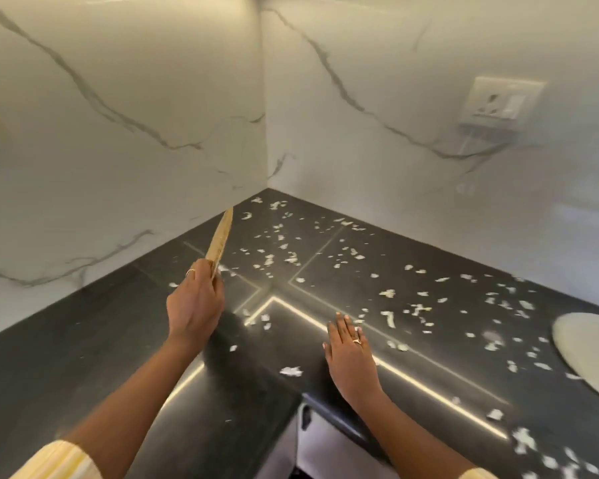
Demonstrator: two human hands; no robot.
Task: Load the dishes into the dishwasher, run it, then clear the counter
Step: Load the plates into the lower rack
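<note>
Pale food scraps [388, 293] lie scattered over the black L-shaped counter [125, 340], thickest toward the corner and the right. My left hand [194, 302] grips a thin tan flat piece [220, 238], seen edge-on and pointing up toward the wall corner. My right hand [348, 350] is flat with straight fingers, lying on or just above the counter among the scraps. A pale round plate [588, 344] sits at the right edge, partly cut off.
White marble walls meet in a corner [263, 133] behind the counter. A wall socket [498, 102] is mounted on the right wall. The counter's inner front edge [305, 399] runs below my right wrist, with a white cabinet front beneath.
</note>
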